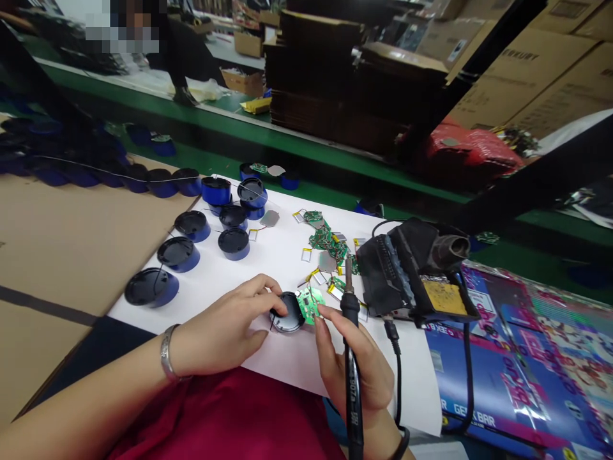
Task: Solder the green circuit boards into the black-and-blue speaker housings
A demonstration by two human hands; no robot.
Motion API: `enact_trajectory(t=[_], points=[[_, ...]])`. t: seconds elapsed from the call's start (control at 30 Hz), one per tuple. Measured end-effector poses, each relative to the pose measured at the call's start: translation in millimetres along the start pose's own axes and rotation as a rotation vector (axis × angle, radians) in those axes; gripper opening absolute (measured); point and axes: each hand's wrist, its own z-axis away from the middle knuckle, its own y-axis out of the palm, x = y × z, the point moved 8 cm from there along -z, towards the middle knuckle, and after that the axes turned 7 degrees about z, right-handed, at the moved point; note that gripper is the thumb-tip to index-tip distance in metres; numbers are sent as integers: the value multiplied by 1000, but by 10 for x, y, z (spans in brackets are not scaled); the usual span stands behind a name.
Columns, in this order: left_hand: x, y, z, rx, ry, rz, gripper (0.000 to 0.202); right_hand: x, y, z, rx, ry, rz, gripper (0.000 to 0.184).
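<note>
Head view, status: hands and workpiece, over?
Left hand holds black housing. Right hand grips soldering iron, fingertip on green board. Loose boards and iron stand close behind.

Blue-and-black round housings [191, 225] stand in loose rows on the white sheet [268, 268] over the tabletop, with spare green circuit boards [328, 239] heaped beside a black soldering stand [412, 275]. Brown cartons [527, 70] are stacked well behind, near a red bag [460, 153].

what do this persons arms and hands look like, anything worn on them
Both forearms are bare, with no sleeves in view. The left hand has a silver metal bracelet at the wrist. The right hand has a thin dark band at its wrist. No gloves or rings show.
</note>
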Motion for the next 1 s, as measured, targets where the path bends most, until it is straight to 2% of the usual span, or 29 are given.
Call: enact_trajectory(t=[0.1,0.2,0.33,0.6,0.77,1.0], points=[[18,13,-21,-75,76,11,16,60,57,12,46,-5,-83,46],[21,43,-25,-159,86,63,12,87,111,28,82,-3,-127,47],[32,49,-2,-221,23,209,11,79,146,62,93,18,-166,47],[107,83,-69,-217,-101,325,15,77,166,63,112,8,-196,45],[62,107,-115,-210,-82,337,16,31,131,-36,124,57,-233,47],[47,105,-144,-215,-76,323,15,-19,185,-140,161,126,-326,38]])
